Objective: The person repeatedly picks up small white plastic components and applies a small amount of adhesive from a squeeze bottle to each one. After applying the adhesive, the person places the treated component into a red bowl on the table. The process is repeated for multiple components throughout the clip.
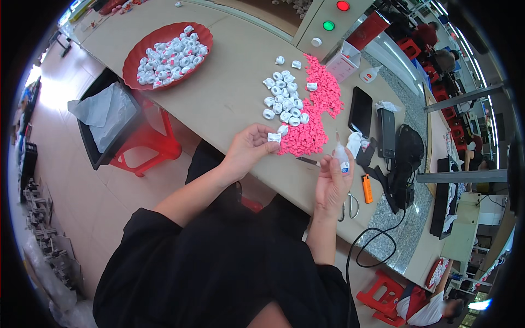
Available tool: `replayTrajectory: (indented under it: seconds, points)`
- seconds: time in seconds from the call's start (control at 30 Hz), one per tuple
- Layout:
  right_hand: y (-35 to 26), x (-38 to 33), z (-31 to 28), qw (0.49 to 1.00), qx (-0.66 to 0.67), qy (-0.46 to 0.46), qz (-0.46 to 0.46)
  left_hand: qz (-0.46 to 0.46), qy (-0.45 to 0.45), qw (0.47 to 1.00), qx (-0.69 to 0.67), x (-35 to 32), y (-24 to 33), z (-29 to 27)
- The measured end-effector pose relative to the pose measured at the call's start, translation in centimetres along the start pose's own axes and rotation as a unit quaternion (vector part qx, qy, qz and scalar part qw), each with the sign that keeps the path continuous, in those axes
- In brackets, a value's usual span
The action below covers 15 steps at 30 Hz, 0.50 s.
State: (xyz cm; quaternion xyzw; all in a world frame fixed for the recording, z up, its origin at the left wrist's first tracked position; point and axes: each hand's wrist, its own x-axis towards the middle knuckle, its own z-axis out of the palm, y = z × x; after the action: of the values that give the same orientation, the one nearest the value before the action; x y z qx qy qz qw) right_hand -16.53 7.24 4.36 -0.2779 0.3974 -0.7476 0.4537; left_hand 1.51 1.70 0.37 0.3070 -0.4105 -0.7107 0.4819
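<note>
Between the thumb and fingers of my left hand point(251, 148) is a small white ring-shaped piece point(274, 137) with dark marks. My right hand point(333, 183) grips a small glue bottle point(341, 156) with a white body and a thin nozzle pointing up. Just beyond my left fingertips spreads a heap of small pink pieces point(303, 138). Several more white pieces point(284, 95) lie loose to the left of the pink heap. A red scalloped plate point(131, 60) at the far left holds many white pieces, some showing bits of pink.
A black phone point(360, 109), a black power bank point(386, 133), an orange lighter point(367, 189) and scissors point(354, 206) lie at the right. Behind stand a pink-and-white box point(344, 61) and a panel with lit buttons point(331, 24). A black bin point(104, 145) sits on a red stool point(150, 146).
</note>
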Motion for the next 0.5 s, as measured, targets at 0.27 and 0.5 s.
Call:
replayTrajectory:
  seconds: [0.27, 0.5]
  points:
    - [-2.0, 0.4, -2.8, 0.968, -0.248, -0.027, -0.028, -0.003, -0.032, 0.999, 0.009, 0.3, 0.1, 2.0]
    - [-2.0, 0.5, -2.6, 0.973, -0.206, -0.076, 0.072, 0.006, -0.004, 1.000, -0.009, -0.2, 0.4, 0.1]
